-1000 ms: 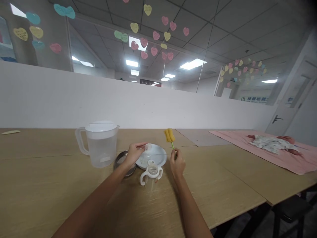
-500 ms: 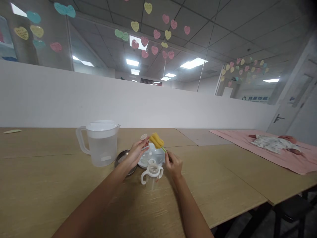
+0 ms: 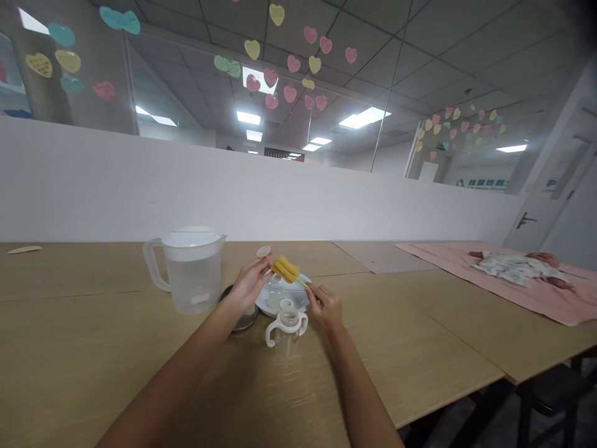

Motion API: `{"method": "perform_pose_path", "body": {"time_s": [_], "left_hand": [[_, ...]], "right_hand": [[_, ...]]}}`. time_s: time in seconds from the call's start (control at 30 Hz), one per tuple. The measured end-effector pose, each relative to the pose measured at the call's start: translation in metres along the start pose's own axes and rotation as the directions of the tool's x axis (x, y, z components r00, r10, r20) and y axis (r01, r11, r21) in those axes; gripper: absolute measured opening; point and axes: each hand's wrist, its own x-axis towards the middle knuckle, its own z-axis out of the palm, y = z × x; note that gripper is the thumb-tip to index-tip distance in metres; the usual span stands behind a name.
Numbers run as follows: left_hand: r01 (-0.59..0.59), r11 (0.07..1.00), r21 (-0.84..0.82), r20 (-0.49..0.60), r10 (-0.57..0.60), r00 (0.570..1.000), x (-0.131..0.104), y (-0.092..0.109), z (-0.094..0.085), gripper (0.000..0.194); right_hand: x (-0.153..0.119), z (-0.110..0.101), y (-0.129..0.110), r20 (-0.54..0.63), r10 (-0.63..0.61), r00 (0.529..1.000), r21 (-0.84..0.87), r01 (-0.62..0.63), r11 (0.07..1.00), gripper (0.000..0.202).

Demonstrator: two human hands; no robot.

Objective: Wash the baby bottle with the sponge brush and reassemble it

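Note:
My left hand (image 3: 249,283) is closed on a small pale round piece (image 3: 263,251) that sticks up past its fingertips. Pinched in my right hand (image 3: 325,305) is the thin green handle of a yellow sponge brush (image 3: 285,269). The sponge head lies close by my left fingertips; whether they touch is unclear. Beneath the brush is a white bowl (image 3: 302,301) with clear items in it. An open clear bottle with two white handles (image 3: 285,328) stands upright in front of the bowl. A metal bowl (image 3: 247,320) is partly hidden behind my left hand and wrist.
A lidded plastic pitcher (image 3: 193,274) stands at the left on the wooden table (image 3: 401,348). On a pink cloth (image 3: 448,264) at the right lies a baby doll (image 3: 508,267). A white partition (image 3: 289,205) runs along the back. A dark stool (image 3: 553,392) stands at lower right.
My left hand and the pale piece have moved a little left. The sponge head has also shifted left and slightly down, its handle now less steep.

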Motion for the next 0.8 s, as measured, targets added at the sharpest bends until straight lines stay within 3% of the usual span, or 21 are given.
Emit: {"method": "perform_pose_path", "body": {"time_s": [0.2, 0.3, 0.37, 0.43, 0.5, 0.57, 0.63, 0.7, 0.8], "left_hand": [[-0.076, 0.997, -0.028, -0.025, 0.076, 0.997, -0.002, 0.020, 0.003, 0.013], [-0.125, 0.986, 0.113, 0.005, 0.125, 0.992, -0.004, 0.028, 0.002, 0.012], [-0.152, 0.934, 0.324, 0.052, 0.143, 0.988, -0.003, 0.032, -0.002, 0.013], [-0.222, 0.753, 0.619, 0.142, 0.171, 0.975, -0.002, 0.038, -0.010, 0.015], [-0.287, 0.430, 0.856, 0.230, 0.180, 0.956, 0.000, 0.043, -0.019, 0.020], [-0.263, 0.087, 0.961, 0.247, 0.167, 0.955, 0.001, 0.048, -0.027, 0.025], [-0.175, -0.177, 0.968, 0.202, 0.144, 0.969, 0.002, 0.049, -0.034, 0.025], [-0.099, -0.323, 0.941, 0.146, 0.125, 0.981, 0.003, 0.046, -0.040, 0.023], [-0.033, -0.371, 0.928, 0.081, 0.113, 0.990, 0.005, 0.037, -0.051, 0.021]], "right_hand": [[-0.003, 0.000, 0.001, 0.010, -0.011, 1.000, -0.038, 0.011, 0.999, 0.036], [-0.002, 0.000, -0.001, -0.029, -0.003, 1.000, -0.038, 0.002, 0.999, 0.034], [-0.001, -0.001, -0.002, -0.065, 0.006, 0.998, -0.030, -0.008, 1.000, 0.032], [-0.001, -0.001, -0.002, -0.086, 0.021, 0.996, -0.028, -0.024, 0.999, 0.032], [-0.002, -0.001, -0.001, -0.093, 0.043, 0.995, -0.026, -0.045, 0.999, 0.033], [-0.003, 0.001, 0.000, -0.090, 0.064, 0.994, -0.019, -0.066, 0.998, 0.034], [-0.003, 0.002, 0.001, -0.091, 0.079, 0.993, -0.016, -0.081, 0.997, 0.035], [-0.004, 0.003, 0.001, -0.089, 0.086, 0.992, -0.017, -0.088, 0.996, 0.036], [-0.004, 0.004, 0.002, -0.082, 0.097, 0.992, -0.011, -0.098, 0.995, 0.036]]}}
